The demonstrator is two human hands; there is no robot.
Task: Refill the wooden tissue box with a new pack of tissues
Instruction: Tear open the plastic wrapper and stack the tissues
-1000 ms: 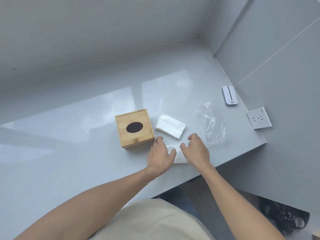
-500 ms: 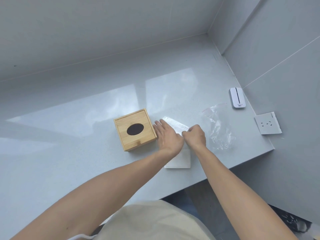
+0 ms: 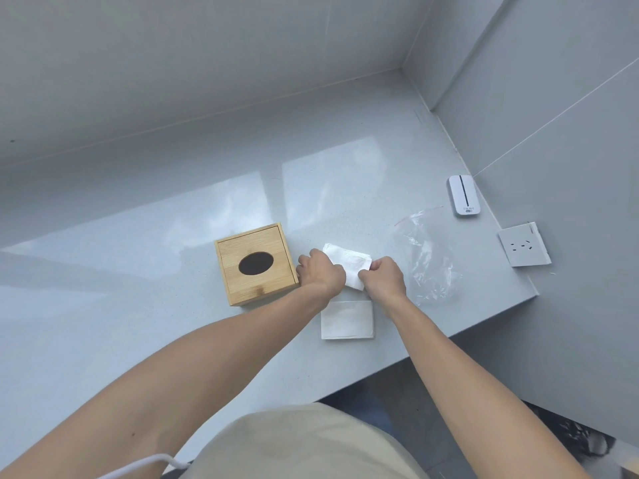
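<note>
A square wooden tissue box (image 3: 256,263) with a dark oval slot in its lid stands on the grey counter (image 3: 138,305). Just right of it, a white stack of tissues (image 3: 349,264) is gripped from both sides: my left hand (image 3: 321,273) holds its left end and my right hand (image 3: 383,276) pinches its right end. A second flat white stack of tissues (image 3: 347,319) lies on the counter right below my hands, near the front edge.
A crumpled clear plastic wrapper (image 3: 428,261) lies right of my hands. A small white device (image 3: 464,195) rests by the right wall, and a white wall socket (image 3: 524,248) sits near the counter's right corner. The counter edge runs diagonally at lower right.
Both hands left the flat stack near the edge, moved up to the farther tissue stack beside the box and took hold of it. The flat stack now lies uncovered.
</note>
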